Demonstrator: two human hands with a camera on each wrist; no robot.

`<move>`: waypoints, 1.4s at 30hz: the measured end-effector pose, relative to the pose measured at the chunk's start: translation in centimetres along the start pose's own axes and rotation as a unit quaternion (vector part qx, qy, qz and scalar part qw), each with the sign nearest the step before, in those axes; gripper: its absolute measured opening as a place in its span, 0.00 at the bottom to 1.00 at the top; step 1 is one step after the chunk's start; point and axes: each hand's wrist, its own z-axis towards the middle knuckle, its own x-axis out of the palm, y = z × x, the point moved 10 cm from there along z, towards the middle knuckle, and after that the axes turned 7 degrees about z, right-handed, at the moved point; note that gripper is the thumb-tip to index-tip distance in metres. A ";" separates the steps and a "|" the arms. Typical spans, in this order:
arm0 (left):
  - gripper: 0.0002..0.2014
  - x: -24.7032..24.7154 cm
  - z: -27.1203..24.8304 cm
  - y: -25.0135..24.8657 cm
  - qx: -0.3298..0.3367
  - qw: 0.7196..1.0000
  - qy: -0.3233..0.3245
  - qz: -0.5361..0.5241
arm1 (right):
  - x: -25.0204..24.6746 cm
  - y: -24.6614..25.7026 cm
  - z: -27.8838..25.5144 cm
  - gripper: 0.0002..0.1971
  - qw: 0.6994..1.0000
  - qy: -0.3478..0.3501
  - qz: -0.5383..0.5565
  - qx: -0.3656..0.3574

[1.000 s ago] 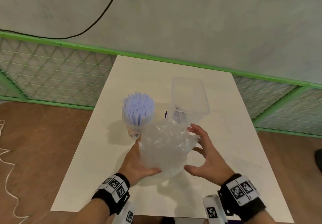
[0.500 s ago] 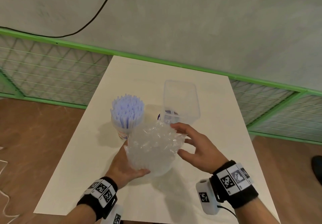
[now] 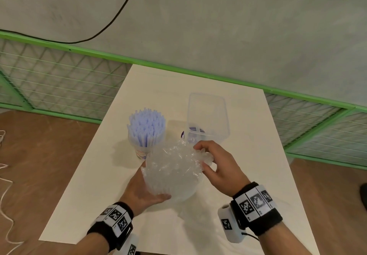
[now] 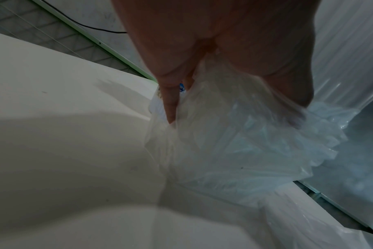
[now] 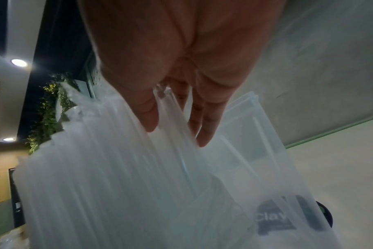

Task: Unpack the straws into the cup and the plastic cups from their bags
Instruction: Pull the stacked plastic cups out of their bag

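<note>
The white table (image 3: 248, 155) fills the centre and lower half of the head view. On it, upper centre, stands a clear rectangular container (image 3: 207, 113), and to its left a cup (image 3: 142, 152) already packed with pale blue straws (image 3: 146, 128), upright. That part of the task appears done.

The item in hand is the bag of plastic cups (image 3: 172, 172), at frame centre, just below and between those two objects. It is a crumpled clear sack around a stack of cups. Its long axis runs from lower centre, where the base sits, up and to the right, where the loose mouth of the film bunches.

The left hand (image 3: 142, 192) holds the lower left of the bag, thumb curled along its base and palm against the side; the left wrist view shows fingers (image 4: 169, 104) pressed into the film. The right hand (image 3: 217, 167) is at the upper right end, its fingertips (image 5: 148, 116) closed on a fold of film, as the right wrist view confirms.

Judgement: the mouth of the bag lies directly at the right hand, which is the nearer to it; the left hand anchors the base. The coming move is likely a pull of the film up and right, along the stack's axis, with the base held firm.
</note>
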 end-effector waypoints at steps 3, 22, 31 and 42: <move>0.55 0.0 0.2 0.6 -0.009 1.000 -0.004 0.000 | 0.0 0.7 0.2 0.14 0.999 -0.015 -0.030 -0.031; 0.50 0.4 0.7 1.5 -0.031 0.999 0.006 -0.042 | -0.7 1.3 1.9 0.09 0.984 -0.173 0.032 -0.034; 0.44 0.2 0.4 0.3 -0.009 1.000 -0.009 0.007 | -1.7 2.6 3.2 0.08 0.978 -0.201 0.026 -0.041; 0.49 0.2 0.6 0.7 -0.011 0.999 -0.001 0.034 | -4.8 4.6 4.1 0.11 0.959 -0.272 -0.016 -0.080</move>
